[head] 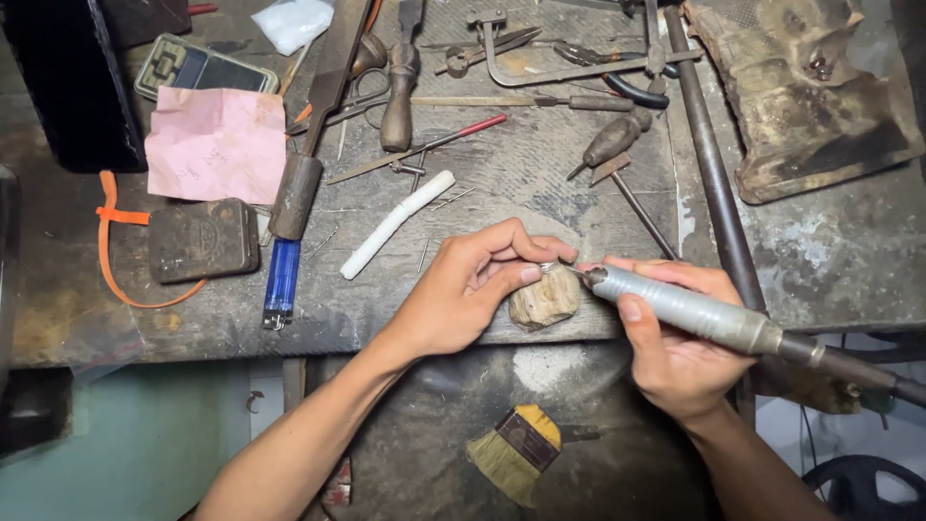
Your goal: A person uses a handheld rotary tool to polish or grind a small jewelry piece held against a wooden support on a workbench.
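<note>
My left hand [473,289] pinches a small shiny metal piece [548,267] between thumb and forefinger, resting it on a worn wooden bench peg [545,301] at the workbench's front edge. My right hand [675,352] grips a grey rotary handpiece [685,311] like a pen. Its thin tip points left and meets the small piece. The handpiece's dark flexible shaft [849,369] runs off to the right.
On the scarred workbench [540,174] lie files, pliers, gravers with wooden handles [397,92], a white stick [395,224], a blue lighter [282,280], a pink paper [218,145], a dark metal tin [203,239] and a phone [204,68]. A yellow brush [516,452] lies below.
</note>
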